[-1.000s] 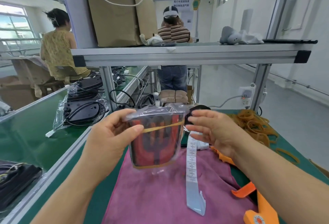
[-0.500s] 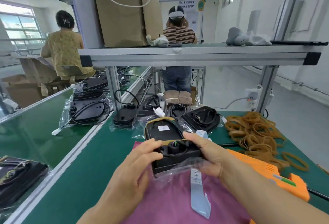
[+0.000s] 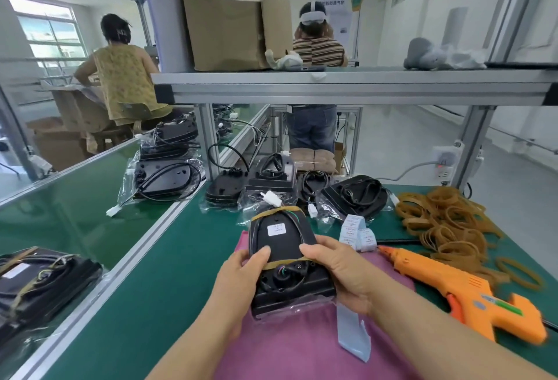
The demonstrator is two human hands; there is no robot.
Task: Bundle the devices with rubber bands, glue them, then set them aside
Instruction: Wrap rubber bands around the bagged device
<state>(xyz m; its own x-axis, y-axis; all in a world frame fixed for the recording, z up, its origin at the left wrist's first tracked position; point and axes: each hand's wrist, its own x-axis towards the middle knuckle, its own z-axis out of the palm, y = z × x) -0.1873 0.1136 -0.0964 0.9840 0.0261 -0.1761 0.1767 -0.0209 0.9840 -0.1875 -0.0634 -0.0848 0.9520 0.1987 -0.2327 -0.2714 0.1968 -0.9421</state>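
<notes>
Lowered over the pink cloth [image 3: 302,346], device [image 3: 282,248] gripped by left hand [image 3: 241,281] and right hand [image 3: 342,272] fingers [image 3: 315,251], glue gun [image 3: 453,284] near

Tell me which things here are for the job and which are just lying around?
For the job: the black device, gripped by the left hand and right hand; the rubber bands; the orange glue gun; the bagged devices waiting behind.
Just lying about: the brown paper bag and grey soft toy on the shelf.

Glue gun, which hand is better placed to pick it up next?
Probably the right hand: the glue gun lies on its side of the banded device; the left hand would cross over.
</notes>
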